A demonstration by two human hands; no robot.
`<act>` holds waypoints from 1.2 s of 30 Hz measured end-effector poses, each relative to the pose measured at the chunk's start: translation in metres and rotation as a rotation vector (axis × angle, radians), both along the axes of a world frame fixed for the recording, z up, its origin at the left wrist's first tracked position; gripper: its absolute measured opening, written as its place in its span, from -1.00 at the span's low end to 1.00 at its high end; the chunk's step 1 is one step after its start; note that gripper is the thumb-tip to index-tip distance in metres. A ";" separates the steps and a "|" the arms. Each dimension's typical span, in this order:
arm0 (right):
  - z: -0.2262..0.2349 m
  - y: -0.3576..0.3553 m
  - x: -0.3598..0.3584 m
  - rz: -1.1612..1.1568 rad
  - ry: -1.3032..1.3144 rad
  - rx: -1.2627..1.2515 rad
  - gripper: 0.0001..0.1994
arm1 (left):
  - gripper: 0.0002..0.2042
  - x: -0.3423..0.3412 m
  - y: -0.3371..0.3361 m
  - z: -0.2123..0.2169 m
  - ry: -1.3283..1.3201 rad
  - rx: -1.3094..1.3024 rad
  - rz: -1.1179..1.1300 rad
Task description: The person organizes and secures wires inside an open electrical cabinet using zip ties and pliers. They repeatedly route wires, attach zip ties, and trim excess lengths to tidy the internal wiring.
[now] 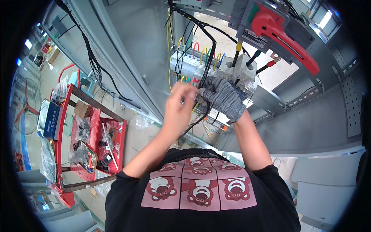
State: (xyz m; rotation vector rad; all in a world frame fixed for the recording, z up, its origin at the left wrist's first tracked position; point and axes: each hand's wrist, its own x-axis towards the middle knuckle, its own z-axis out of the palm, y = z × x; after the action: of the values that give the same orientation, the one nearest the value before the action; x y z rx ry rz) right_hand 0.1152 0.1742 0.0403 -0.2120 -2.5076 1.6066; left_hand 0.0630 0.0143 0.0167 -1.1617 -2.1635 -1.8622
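My right hand (222, 96), in a grey knitted glove, is closed around a black cable bundle (210, 46) that hangs down inside a grey metal cabinet. Just left of it, my bare left hand (181, 99) is raised with its fingers curled together. Motion blurs those fingertips, and what they pinch is too small to make out. Behind both hands runs a row of white circuit breakers (189, 63) with yellow, green, red and blue wires looping from their tops. A clear-covered terminal block (239, 69) sits beside the gloved hand.
A red rotary switch handle (286, 34) juts out at the upper right. Perforated metal rails (349, 104) line the cabinet's right side. On the left stands a red cart (123, 143) loaded with parts and plastic bags, with a fan (27, 106) beyond it.
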 end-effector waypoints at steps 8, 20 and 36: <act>0.019 -0.002 0.037 -0.084 0.221 0.664 -0.71 | -0.72 -0.017 0.022 -0.014 -0.526 0.166 -0.490; -0.045 0.026 0.006 -0.085 0.169 0.149 -0.77 | -0.74 -0.028 0.016 0.023 -0.518 -0.109 -0.545; 0.000 0.005 0.017 0.018 0.116 0.211 -0.78 | -0.85 0.021 0.004 0.019 0.060 -0.141 0.074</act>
State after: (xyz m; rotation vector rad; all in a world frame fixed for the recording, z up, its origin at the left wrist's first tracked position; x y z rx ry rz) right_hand 0.1321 0.1791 0.0404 -0.0681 -2.5708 1.3064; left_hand 0.0844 0.0180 0.0354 -1.1285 -2.3038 -1.6477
